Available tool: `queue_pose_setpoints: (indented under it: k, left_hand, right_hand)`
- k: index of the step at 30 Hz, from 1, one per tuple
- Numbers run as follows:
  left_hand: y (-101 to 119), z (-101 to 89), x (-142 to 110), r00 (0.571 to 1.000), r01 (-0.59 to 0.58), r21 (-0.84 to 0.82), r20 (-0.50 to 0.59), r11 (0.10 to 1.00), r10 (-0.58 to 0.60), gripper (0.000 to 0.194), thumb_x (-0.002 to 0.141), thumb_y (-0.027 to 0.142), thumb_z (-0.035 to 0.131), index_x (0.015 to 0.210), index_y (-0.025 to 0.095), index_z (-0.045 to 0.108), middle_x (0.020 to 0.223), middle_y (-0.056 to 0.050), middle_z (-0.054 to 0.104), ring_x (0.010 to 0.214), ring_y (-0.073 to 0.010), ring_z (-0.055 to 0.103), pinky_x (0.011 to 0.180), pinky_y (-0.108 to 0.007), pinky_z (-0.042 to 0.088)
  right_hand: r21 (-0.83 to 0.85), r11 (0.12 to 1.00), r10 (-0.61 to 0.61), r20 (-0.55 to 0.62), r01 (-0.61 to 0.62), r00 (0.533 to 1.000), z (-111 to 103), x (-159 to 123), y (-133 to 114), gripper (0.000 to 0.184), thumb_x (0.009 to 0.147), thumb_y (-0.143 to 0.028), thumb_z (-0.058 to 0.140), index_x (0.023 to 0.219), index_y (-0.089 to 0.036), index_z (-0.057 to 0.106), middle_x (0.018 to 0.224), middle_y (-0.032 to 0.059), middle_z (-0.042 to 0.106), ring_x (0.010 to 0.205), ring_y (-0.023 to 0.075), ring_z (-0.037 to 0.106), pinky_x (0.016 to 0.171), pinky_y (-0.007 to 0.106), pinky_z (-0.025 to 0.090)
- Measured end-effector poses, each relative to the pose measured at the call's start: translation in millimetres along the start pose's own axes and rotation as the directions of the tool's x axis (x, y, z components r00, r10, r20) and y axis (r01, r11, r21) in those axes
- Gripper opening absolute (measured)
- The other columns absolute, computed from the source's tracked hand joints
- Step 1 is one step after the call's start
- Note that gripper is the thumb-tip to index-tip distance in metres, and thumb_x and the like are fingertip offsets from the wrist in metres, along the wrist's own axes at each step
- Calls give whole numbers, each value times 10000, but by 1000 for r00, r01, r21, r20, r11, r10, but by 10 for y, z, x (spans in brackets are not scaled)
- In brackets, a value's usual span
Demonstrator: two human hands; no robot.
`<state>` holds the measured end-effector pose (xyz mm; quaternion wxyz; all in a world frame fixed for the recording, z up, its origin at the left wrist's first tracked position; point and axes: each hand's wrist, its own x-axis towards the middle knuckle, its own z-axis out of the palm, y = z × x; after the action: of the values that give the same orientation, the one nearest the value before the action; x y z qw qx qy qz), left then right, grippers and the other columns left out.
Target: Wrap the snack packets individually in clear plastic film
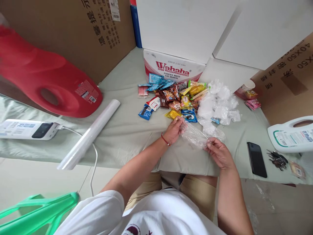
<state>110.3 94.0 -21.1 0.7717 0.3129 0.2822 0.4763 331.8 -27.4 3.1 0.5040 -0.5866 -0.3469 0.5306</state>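
Between my two hands stretches a clear plastic bag (pixel 194 133), crinkled and see-through. My left hand (pixel 173 131) pinches one end of it, close to a yellow snack packet (pixel 173 114). At the other end, the fingers of my right hand (pixel 218 151) are closed on the bag's edge. Just beyond lies a pile of small wrapped snacks (pixel 171 94) in brown, blue, yellow and red. Right of them is a heap of crumpled clear plastic bags (pixel 217 101), its near part partly behind the bag I hold.
A Wahaha water carton (pixel 174 67) stands behind the snacks. To the left are a red detergent jug (pixel 53 81), a plastic film roll (pixel 90 133) and a power bank (pixel 29 129) with a cable. A phone (pixel 256 159), keys (pixel 277 160) and a white jug (pixel 290 135) lie right.
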Motion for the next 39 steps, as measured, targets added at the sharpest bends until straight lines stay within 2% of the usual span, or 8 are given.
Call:
queue_pose_setpoints:
  k: [5,10,15,20,25,28,35,39]
  left_hand:
    - [-2,-31,-43,987,-153,405,27,901,156,427,955,633,619,901,225,506,759,41,652,409,-62,482,415,-221,346]
    - [53,-61,-51,983,-176,465,47,868,175,489,959,714,543,902,233,473,688,45,642,402,-62,419,421,-223,313]
    - [118,-111,32,978,-186,406,-14,895,210,506,933,724,582,865,242,444,544,75,525,397,-71,372,411,-214,280]
    - [121,-86,50,986,-148,326,-24,934,164,473,942,680,602,870,249,420,569,70,530,388,-76,351,384,-215,278]
    - [103,-53,55,978,-165,275,-79,947,194,454,948,654,608,883,246,420,630,71,562,395,-60,343,374,-200,268]
    - [130,-71,76,971,-156,257,-137,954,196,404,976,605,586,905,246,416,648,76,581,394,-59,337,369,-197,255]
    - [227,-85,98,966,-89,225,-218,970,139,365,986,534,612,889,247,407,594,109,475,393,-51,301,373,-186,226]
    - [234,-68,108,971,-25,212,-227,977,74,357,975,497,629,867,241,404,576,114,445,383,-43,289,361,-174,187]
  right_hand:
    - [-166,967,-203,-47,193,978,-148,-107,-139,303,763,-470,880,833,-228,711,1265,62,662,1132,196,619,897,284,530]
    - [-75,997,25,-69,-30,997,-339,-152,-398,390,698,-468,921,819,-225,640,671,-56,513,491,61,399,442,185,328]
    - [-186,982,9,-202,-47,979,-585,-19,-519,451,612,-461,939,832,-198,646,645,-49,540,465,47,356,432,194,259]
    - [-386,889,-431,-528,245,732,-358,129,-496,385,722,-508,838,869,-207,648,642,-28,539,520,105,413,461,250,321]
    - [-700,665,-534,-205,259,820,266,201,-334,746,737,-586,812,1351,-228,587,1213,124,636,951,232,609,725,376,558]
    - [-701,694,-426,-220,162,877,353,225,-170,853,717,-510,827,1456,-229,509,1247,148,627,931,251,642,770,430,574]
    - [-179,973,-202,-332,149,921,-438,80,-280,385,634,-413,937,930,-259,745,872,43,680,765,190,640,687,368,604]
    - [-234,955,-284,-538,183,794,-792,-83,-432,460,572,-437,965,896,-222,720,822,35,657,715,181,625,682,397,594]
